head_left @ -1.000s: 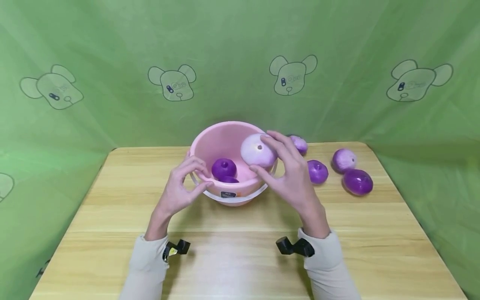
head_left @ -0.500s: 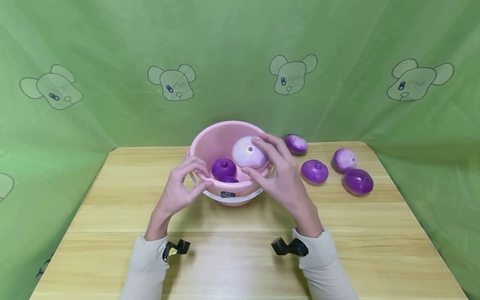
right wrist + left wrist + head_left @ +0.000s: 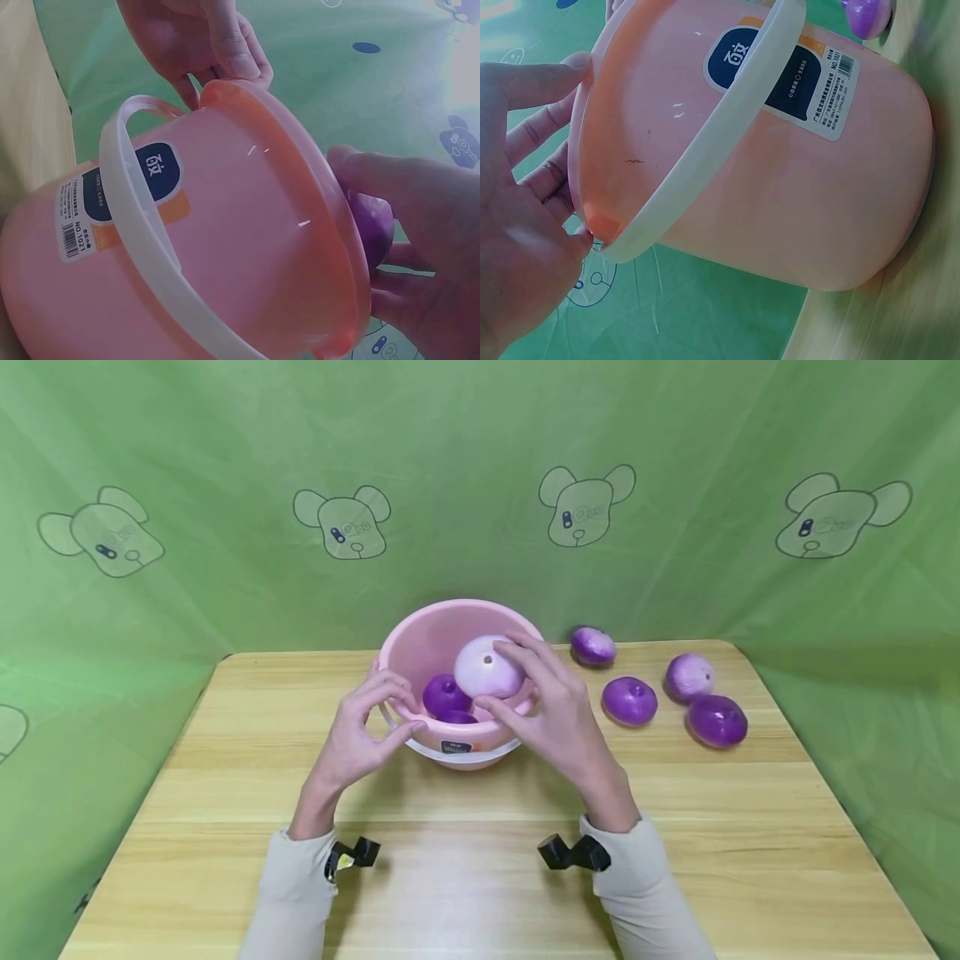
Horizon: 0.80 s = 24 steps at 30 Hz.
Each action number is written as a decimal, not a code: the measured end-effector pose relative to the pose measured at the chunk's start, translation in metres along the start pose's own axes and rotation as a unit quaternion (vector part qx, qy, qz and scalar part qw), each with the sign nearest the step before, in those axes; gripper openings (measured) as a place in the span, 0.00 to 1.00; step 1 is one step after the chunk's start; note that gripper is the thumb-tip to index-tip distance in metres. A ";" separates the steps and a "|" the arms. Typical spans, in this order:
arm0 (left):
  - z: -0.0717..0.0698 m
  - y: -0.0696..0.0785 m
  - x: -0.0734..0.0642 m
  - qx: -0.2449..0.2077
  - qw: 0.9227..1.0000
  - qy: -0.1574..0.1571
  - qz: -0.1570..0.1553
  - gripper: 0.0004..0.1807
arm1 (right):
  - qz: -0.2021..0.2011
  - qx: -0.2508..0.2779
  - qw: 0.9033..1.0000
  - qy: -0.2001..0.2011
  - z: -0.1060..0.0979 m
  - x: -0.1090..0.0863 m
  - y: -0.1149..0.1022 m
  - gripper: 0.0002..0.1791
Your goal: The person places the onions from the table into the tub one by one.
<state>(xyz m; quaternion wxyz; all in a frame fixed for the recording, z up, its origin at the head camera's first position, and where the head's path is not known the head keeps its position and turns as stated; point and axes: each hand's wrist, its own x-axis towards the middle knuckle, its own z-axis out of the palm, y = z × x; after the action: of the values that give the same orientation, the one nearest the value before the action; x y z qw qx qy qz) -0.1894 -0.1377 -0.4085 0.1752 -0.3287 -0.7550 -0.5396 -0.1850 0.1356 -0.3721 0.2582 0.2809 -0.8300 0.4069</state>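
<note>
A pink bucket (image 3: pixel 408 639) with a white handle (image 3: pixel 727 142) stands on the table. My left hand (image 3: pixel 363 727) pinches its rim on the left; the thumb lies on the rim in the left wrist view. A pale white-and-purple onion (image 3: pixel 489 672) is gripped between the thumb and fingers of my right hand (image 3: pixel 555 718), over the right side of the bucket's mouth. Inside the bucket lies a dark purple onion (image 3: pixel 444 695), and part of another purple onion (image 3: pixel 456 717) shows behind the front rim. In the right wrist view the bucket rim hides part of the held onion (image 3: pixel 371 225).
Right of the bucket several purple onions lie on the wooden table (image 3: pixel 465 877): one onion (image 3: pixel 593 647) at the back, one onion (image 3: pixel 630 702) nearer, and a pale onion (image 3: pixel 689 677) beside a dark onion (image 3: pixel 717 721). A green printed curtain (image 3: pixel 465 443) surrounds the table.
My right hand has moved left with the pale onion, from the bucket's right rim further over its mouth. The left hand stays on the rim.
</note>
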 end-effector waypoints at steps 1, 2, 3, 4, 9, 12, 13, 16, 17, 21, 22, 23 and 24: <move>0.000 0.000 0.000 0.000 1.000 0.000 0.000 0.12 | -0.001 0.002 1.000 -0.002 0.000 0.000 0.000 0.38; 0.000 0.000 0.000 0.001 1.000 0.000 0.000 0.12 | -0.001 0.001 1.000 -0.004 0.000 0.000 -0.001 0.38; 0.000 0.000 0.000 0.001 1.000 0.000 0.000 0.12 | -0.001 0.001 1.000 -0.007 0.000 0.000 -0.001 0.38; 0.000 0.000 0.000 0.001 1.000 0.001 0.000 0.12 | -0.002 0.001 1.000 -0.008 0.000 0.000 -0.001 0.37; 0.000 0.000 0.001 0.000 1.000 0.002 0.002 0.12 | -0.005 0.001 1.000 -0.014 0.000 0.001 -0.001 0.36; 0.000 0.001 0.001 0.000 1.000 0.003 0.003 0.12 | -0.005 0.002 1.000 -0.014 0.000 0.001 0.000 0.35; 0.000 0.001 0.001 0.000 1.000 0.003 0.003 0.12 | -0.005 0.002 1.000 -0.013 0.000 0.001 0.000 0.35; 0.000 0.001 0.001 0.000 1.000 0.003 0.006 0.12 | -0.005 0.001 1.000 -0.012 -0.001 0.001 -0.001 0.34; 0.000 0.001 0.001 0.000 1.000 0.003 0.006 0.12 | -0.005 0.000 1.000 -0.012 -0.001 0.001 -0.001 0.34; 0.000 0.001 0.001 0.001 1.000 0.002 0.005 0.12 | -0.003 0.001 1.000 -0.013 -0.003 0.000 -0.002 0.33; 0.000 0.001 0.001 0.001 1.000 0.001 0.004 0.12 | -0.003 0.000 1.000 -0.013 -0.004 0.000 -0.002 0.33; 0.000 0.001 0.000 0.000 1.000 0.001 0.004 0.12 | -0.003 0.001 1.000 -0.012 -0.005 0.000 -0.002 0.32; 0.000 0.001 0.000 0.001 1.000 0.001 0.004 0.12 | -0.004 0.002 1.000 -0.010 -0.006 0.000 -0.003 0.32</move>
<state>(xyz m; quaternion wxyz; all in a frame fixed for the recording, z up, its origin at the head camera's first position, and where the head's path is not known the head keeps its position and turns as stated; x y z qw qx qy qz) -0.1888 -0.1371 -0.4078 0.1786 -0.3310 -0.7541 -0.5383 -0.1817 0.1393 -0.3678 0.2502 0.2887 -0.8306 0.4051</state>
